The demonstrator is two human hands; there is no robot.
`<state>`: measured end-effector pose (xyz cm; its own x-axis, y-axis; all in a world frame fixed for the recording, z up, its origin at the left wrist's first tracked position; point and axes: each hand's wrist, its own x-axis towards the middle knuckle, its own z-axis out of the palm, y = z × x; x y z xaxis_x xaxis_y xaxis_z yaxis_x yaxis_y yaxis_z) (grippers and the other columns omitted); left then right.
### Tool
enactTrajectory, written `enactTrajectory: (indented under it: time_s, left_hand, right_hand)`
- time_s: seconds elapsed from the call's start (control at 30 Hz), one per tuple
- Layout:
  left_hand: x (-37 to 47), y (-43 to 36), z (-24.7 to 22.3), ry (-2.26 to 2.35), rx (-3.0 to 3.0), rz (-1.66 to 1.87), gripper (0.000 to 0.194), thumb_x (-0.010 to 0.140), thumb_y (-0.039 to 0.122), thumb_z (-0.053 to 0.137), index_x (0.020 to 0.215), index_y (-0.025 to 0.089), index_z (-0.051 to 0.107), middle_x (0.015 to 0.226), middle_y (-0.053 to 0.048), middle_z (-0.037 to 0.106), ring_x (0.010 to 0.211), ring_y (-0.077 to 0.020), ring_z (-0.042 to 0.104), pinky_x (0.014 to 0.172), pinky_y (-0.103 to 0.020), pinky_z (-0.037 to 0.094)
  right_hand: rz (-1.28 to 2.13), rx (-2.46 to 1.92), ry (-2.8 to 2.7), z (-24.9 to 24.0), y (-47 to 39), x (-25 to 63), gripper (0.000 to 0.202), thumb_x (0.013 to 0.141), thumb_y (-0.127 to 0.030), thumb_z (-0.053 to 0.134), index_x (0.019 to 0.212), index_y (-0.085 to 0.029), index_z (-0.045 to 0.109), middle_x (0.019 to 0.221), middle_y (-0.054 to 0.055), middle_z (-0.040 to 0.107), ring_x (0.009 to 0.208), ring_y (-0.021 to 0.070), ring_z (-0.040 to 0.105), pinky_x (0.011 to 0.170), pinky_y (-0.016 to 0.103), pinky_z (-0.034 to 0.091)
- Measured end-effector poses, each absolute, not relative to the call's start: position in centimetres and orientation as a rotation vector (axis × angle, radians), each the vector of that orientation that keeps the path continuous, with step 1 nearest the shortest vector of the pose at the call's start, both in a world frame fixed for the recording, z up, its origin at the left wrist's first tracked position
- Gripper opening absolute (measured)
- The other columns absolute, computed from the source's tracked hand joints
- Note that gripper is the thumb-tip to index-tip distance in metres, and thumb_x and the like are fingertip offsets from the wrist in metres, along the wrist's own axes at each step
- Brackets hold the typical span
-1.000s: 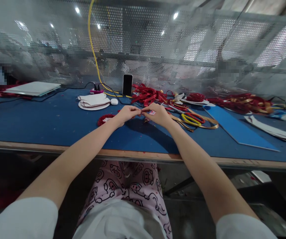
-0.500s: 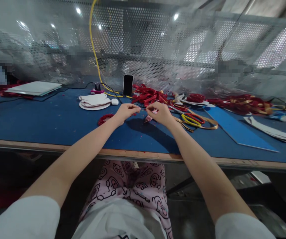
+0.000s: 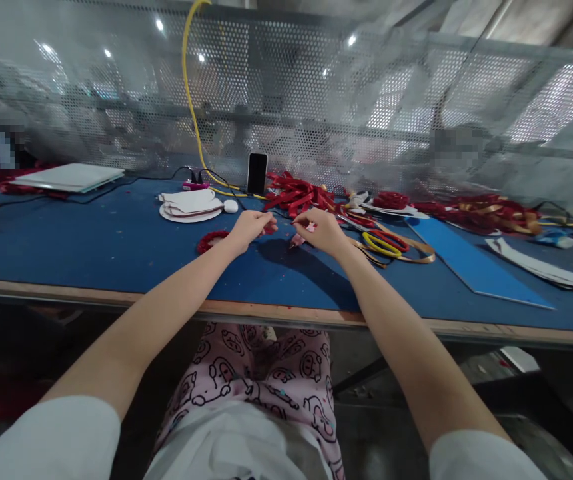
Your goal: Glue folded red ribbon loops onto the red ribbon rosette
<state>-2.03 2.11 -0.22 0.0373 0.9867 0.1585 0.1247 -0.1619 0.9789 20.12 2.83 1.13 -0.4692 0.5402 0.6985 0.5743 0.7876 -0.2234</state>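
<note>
My left hand [image 3: 255, 228] is above the blue tabletop, with its fingers curled together. Something red shows at its fingertips, too small to name. A short way to the right, my right hand [image 3: 320, 229] has thumb and forefinger pinched. A small pink thing with a pointed tip [image 3: 297, 241] sticks out beneath its fingers and appears to be held in that hand. Below my left wrist lies a red ring-shaped piece [image 3: 208, 241], partly covered by the forearm. Scissors with red and yellow handles [image 3: 384, 243] rest to the right of my right hand, beside gold ribbon [image 3: 419, 251].
Behind the hands lie a heap of red ribbon [image 3: 301, 192] and an upright phone [image 3: 257, 173]. White cut pieces [image 3: 191, 204] and a small white case [image 3: 230, 206] are at left. A blue board [image 3: 471, 263] and white strips [image 3: 541, 263] lie right. Perforated metal [image 3: 306, 87] stands behind.
My left hand has drawn slightly back to the left and its fingers have curled in, widening the gap between the hands. My right hand has stayed nearly in place.
</note>
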Motion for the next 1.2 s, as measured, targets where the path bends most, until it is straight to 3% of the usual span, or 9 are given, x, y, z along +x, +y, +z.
enactTrajectory:
  time_s: [0.07,0.13,0.27,0.5,0.87,1.2]
  left_hand:
    - [-2.0,2.0,-0.1,1.230,1.473,1.217,0.046,0.098,0.045,0.056,0.069,0.013,0.073,0.075,-0.011,0.075,0.053,-0.0097,0.048,0.056,-0.025,0.037]
    - [-1.9,1.7,0.0,1.181,1.542,1.205,0.043,0.093,0.048,0.064,0.071,0.013,0.074,0.077,-0.010,0.075,0.056,-0.0099,0.049,0.058,-0.026,0.038]
    - [-1.6,1.2,0.1,1.004,1.658,1.175,0.028,0.079,0.040,0.079,0.090,0.014,0.079,0.085,-0.007,0.076,0.063,-0.0104,0.051,0.061,-0.025,0.039]
    - [-1.6,1.1,0.0,1.017,1.704,1.160,0.031,0.075,0.039,0.079,0.091,0.012,0.078,0.080,-0.006,0.073,0.065,-0.0116,0.052,0.063,-0.027,0.039]
    - [-1.1,1.3,-0.3,1.014,1.794,1.113,0.008,0.091,0.024,0.057,0.085,0.018,0.059,0.078,0.001,0.061,0.060,-0.0100,0.053,0.065,-0.024,0.041]
    - [-0.7,1.1,-0.2,1.010,1.776,1.104,0.012,0.096,0.015,0.049,0.086,0.020,0.050,0.071,0.005,0.051,0.057,-0.0101,0.051,0.066,-0.025,0.041]
  right_hand:
    - [-0.022,-0.829,-2.143,1.1,2.7,20.0,0.015,0.086,-0.028,0.061,0.086,-0.021,0.074,0.082,0.006,0.075,0.076,0.0203,0.065,0.077,0.035,0.051]
    - [0.025,-0.833,-2.131,1.1,2.6,19.9,0.014,0.085,-0.028,0.061,0.087,-0.021,0.073,0.082,0.006,0.074,0.075,0.0196,0.065,0.076,0.034,0.051]
    - [0.093,-0.840,-2.149,1.2,2.1,19.8,0.013,0.084,-0.027,0.062,0.087,-0.021,0.073,0.082,0.005,0.074,0.074,0.0191,0.065,0.075,0.033,0.051]
    - [0.162,-0.858,-2.146,1.4,1.8,19.6,0.015,0.083,-0.028,0.062,0.086,-0.020,0.074,0.081,0.005,0.075,0.074,0.0181,0.065,0.074,0.031,0.051]
    - [0.216,-0.863,-2.141,1.5,1.4,19.5,0.026,0.090,-0.032,0.055,0.100,-0.018,0.074,0.086,0.005,0.076,0.074,0.0176,0.066,0.072,0.030,0.050]
    - [0.215,-0.851,-2.152,1.0,1.9,19.7,0.024,0.086,-0.029,0.059,0.100,-0.018,0.075,0.084,0.005,0.076,0.072,0.0170,0.067,0.072,0.029,0.051]
